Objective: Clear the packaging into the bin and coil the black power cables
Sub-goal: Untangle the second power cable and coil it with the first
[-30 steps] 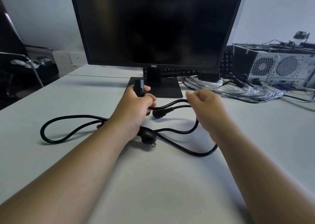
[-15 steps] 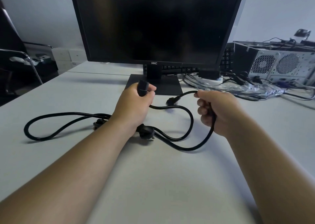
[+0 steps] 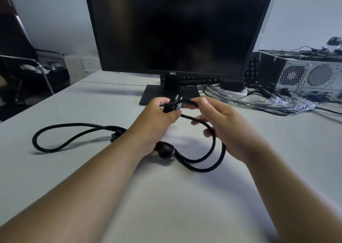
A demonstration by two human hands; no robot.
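Note:
A black power cable (image 3: 212,161) lies in loops on the white desk (image 3: 166,196) in front of the monitor. My left hand (image 3: 157,120) is closed around the cable's connector end and a gathered turn of cable. My right hand (image 3: 222,124) grips the cable just to the right and brings a loop against the left hand. A black plug (image 3: 165,150) rests on the desk under my left wrist. Another loop (image 3: 55,137) trails off to the left. Clear plastic packaging (image 3: 288,104) lies at the right, behind the cables there.
A black HKC monitor (image 3: 175,30) on its stand (image 3: 170,93) fills the middle back. A keyboard (image 3: 203,79) sits behind it. A computer case (image 3: 311,74) with tangled wires stands at the back right. A chair (image 3: 24,63) is off the desk's left edge.
My right hand moved left with a loop of cable until it met my left hand. The left loop on the desk has been drawn in a little.

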